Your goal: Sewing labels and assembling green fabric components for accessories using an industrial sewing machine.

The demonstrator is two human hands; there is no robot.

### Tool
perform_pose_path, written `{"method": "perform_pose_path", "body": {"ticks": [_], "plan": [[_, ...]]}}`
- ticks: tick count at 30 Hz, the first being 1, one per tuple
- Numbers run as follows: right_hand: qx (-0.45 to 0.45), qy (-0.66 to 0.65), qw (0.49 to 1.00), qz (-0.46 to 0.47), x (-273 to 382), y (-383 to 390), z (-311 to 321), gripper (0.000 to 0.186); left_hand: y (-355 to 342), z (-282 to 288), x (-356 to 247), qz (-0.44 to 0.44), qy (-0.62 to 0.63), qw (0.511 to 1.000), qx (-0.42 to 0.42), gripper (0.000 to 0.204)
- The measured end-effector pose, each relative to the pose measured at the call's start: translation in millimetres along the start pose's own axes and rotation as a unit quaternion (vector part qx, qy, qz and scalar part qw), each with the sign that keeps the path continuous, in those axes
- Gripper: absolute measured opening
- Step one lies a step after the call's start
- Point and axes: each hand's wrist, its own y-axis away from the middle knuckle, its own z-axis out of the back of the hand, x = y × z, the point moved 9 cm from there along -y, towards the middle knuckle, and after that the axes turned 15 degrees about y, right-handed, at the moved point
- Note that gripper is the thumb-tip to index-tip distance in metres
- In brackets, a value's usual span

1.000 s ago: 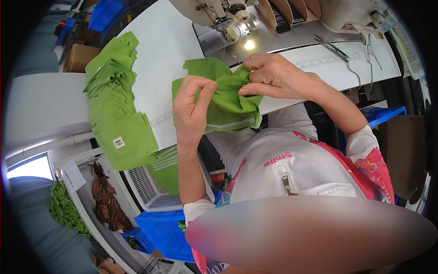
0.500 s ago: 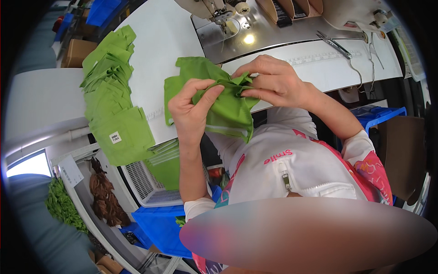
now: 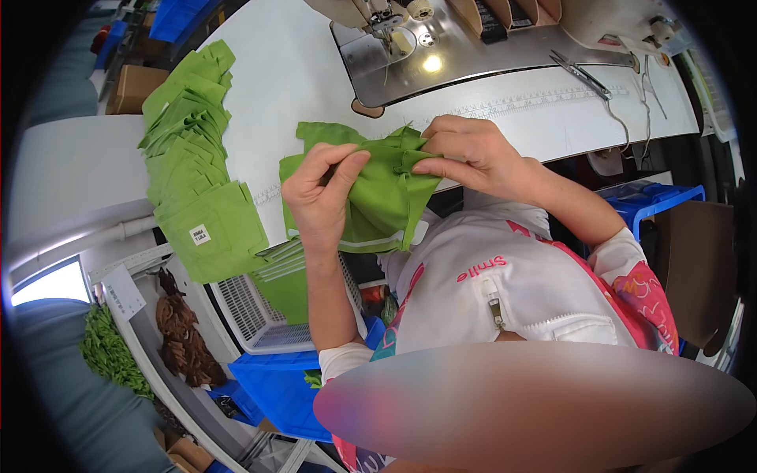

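Note:
Both hands hold a crumpled green fabric piece (image 3: 377, 203) with a white strip along its lower edge, over the front edge of the white table (image 3: 276, 87). My left hand (image 3: 319, 193) pinches its upper left part between thumb and fingers. My right hand (image 3: 473, 162) grips a bunched, folded seam at its upper right. To the left lies a long, overlapping pile of green fabric pieces (image 3: 181, 165), the front one bearing a small white label. The sewing machine (image 3: 371, 20) stands beyond my hands on a metal plate (image 3: 394, 83), its needle area apart from the fabric.
Thread snips (image 3: 583, 79) with cord lie at the right. A cardboard organizer (image 3: 473, 16) sits at the back. Below the table's left side are a white basket (image 3: 236, 315) with green fabric and a blue crate (image 3: 268, 394). A blue bin (image 3: 654, 201) is at the lower right.
Both hands have moved a little downward with the fabric, my left one also leftward. The cloth is more gathered into folds at my right fingers.

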Motion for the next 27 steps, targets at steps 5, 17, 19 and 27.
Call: {"method": "perform_pose_path", "body": {"ticks": [5, 17, 19, 27], "plan": [[-0.013, -0.201, 0.948, -0.247, -30.6, 16.7, -2.9, 0.015, 3.1, 7.2, 5.2, 0.000, 0.025, 1.000, -0.016, 0.009], [0.036, -0.205, 0.947, -0.246, -37.8, 17.8, -1.2, 0.016, 5.6, 10.9, 6.2, 0.036, 0.042, 0.997, -0.048, 0.007], [0.030, -0.218, 0.942, -0.254, -37.8, 19.3, -1.4, 0.016, 4.7, 12.0, 9.3, 0.043, 0.028, 0.998, -0.038, 0.006], [0.041, -0.213, 0.944, -0.250, -34.4, 15.5, -3.3, 0.017, 4.8, 19.6, 13.1, 0.094, 0.027, 0.995, -0.024, 0.007]]}}
